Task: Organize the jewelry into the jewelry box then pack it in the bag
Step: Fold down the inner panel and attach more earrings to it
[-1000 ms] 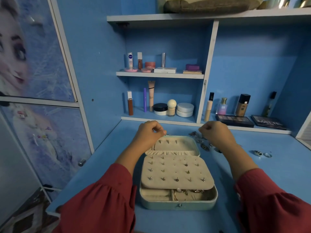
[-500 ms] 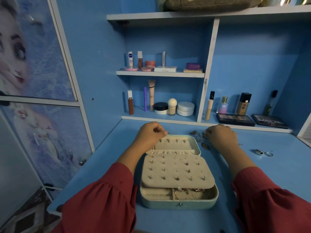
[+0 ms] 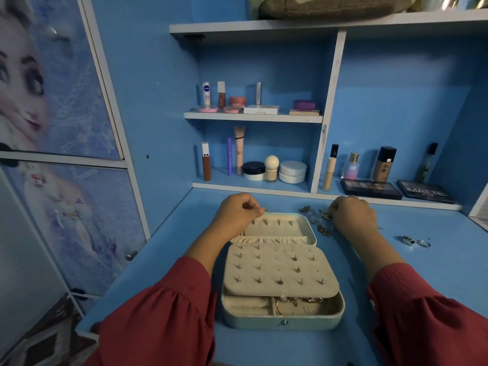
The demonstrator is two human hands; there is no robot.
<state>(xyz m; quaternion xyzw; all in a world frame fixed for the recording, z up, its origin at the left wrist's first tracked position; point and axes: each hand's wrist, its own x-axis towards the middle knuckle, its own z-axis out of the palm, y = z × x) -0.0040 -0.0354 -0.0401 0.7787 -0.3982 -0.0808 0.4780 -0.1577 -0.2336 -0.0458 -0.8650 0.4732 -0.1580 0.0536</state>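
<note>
An open pale green jewelry box (image 3: 285, 323) lies on the blue desk in front of me. Its cream earring panel (image 3: 280, 268) carries several studs, and gold pieces (image 3: 295, 303) lie in the compartment under it. My left hand (image 3: 237, 212) hovers at the far left corner of the lid (image 3: 309, 228), fingers curled, pinching what looks like a thin chain end. My right hand (image 3: 353, 217) rests with curled fingers on a pile of chains (image 3: 315, 220) just right of the lid and pinches one of them.
Two rings (image 3: 416, 242) lie on the desk at the right. Cosmetics and palettes (image 3: 369, 188) line the shelves behind the desk. An olive bag-like thing (image 3: 330, 6) sits on the top shelf. A cupboard door with a knob (image 3: 131, 254) stands at the left.
My right hand has dropped from mid-air onto the pile of chains beside the lid. My left hand has stayed at the lid's far left corner.
</note>
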